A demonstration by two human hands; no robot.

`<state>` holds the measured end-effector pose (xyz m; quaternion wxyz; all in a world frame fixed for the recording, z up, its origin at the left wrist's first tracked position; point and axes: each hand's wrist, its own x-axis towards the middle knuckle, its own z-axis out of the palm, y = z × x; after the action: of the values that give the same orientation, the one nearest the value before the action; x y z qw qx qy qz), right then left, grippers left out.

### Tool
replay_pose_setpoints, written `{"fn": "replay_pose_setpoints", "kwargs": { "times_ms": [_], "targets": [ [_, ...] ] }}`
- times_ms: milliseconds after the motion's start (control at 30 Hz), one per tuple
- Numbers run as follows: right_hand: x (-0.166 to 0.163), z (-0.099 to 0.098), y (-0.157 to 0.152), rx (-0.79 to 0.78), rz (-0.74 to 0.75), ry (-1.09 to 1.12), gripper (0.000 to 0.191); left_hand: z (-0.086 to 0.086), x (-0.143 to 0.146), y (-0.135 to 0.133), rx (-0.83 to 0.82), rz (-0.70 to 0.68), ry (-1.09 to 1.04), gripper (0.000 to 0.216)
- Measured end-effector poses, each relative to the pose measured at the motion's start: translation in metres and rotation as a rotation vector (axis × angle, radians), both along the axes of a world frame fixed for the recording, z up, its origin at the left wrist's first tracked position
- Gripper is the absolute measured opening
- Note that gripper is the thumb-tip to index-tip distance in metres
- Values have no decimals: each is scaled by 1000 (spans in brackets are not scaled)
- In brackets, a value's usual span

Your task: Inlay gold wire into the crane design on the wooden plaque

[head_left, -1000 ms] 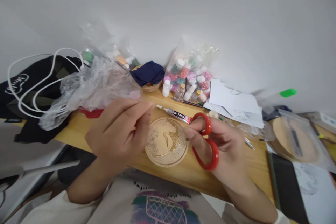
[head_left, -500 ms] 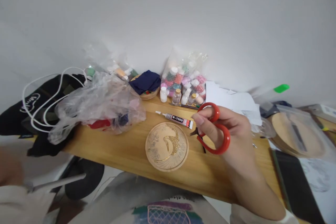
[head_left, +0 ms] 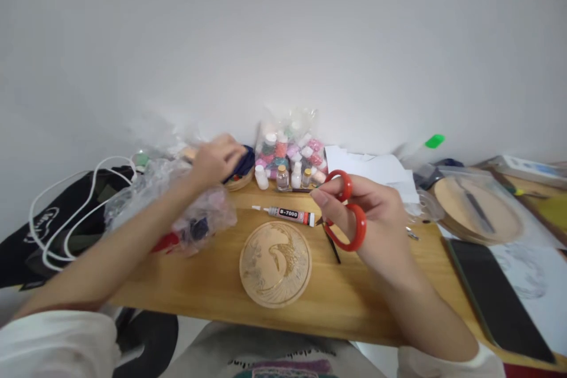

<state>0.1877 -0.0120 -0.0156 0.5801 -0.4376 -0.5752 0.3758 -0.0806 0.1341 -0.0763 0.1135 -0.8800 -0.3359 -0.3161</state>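
My right hand (head_left: 376,218) is closed round a pair of small scissors (head_left: 358,230) with red handles, its fingers through the loops and the dark blades pointing left. My left hand (head_left: 217,159) is blurred, stretched over the clear plastic bag (head_left: 217,212) beside the dark blue cloth (head_left: 243,162). Whether it touches the cloth I cannot tell. Between my arms lies a round wooden disc (head_left: 275,266) with a gold and silver crane-like pattern. Just behind the disc lies a B-7000 glue tube (head_left: 287,214).
Behind the tube stand small bottles (head_left: 282,179) and a bag of colourful jars (head_left: 290,144). White papers (head_left: 372,174), wooden discs in a clear bag (head_left: 478,207) and a black tablet-like slab (head_left: 500,298) are on the right. A white cable (head_left: 93,189) loops at left.
My left hand has risen from the lower left edge and reached forward to the blue cloth. The scissors stay in my right hand. The view has shifted slightly.
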Motion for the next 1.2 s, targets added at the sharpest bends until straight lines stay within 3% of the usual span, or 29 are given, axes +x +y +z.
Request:
{"fn": "replay_pose_setpoints", "kwargs": {
  "times_ms": [133, 233, 500, 633, 733, 833, 967, 1200],
  "targets": [
    [0, -3, 9, -27, 6, 18, 14, -34, 15, 10, -163, 93, 108, 24],
    [-2, -5, 14, -101, 43, 27, 17, -40, 15, 8, -252, 174, 153, 28],
    [-10, -17, 24, -308, 139, 148, 28, -11, 2, -10, -364, 223, 228, 18],
    [-10, -26, 17, -488, 151, 229, 30, 10, 15, -54, -376, 159, 125, 16],
    [-13, -37, 5, -571, 142, 266, 35, 21, 37, -92, -491, 6, -128, 17],
    [-19, -49, -7, -613, 171, 296, 42, 22, 58, -116, -704, -105, -406, 12],
    [-21, -61, -16, -636, 205, 320, 45, 14, 72, -125, -976, -157, -498, 18],
    [-18, -70, -22, -661, 171, 325, 36, 5, 72, -130, -955, -191, -517, 15]
  ]
}}
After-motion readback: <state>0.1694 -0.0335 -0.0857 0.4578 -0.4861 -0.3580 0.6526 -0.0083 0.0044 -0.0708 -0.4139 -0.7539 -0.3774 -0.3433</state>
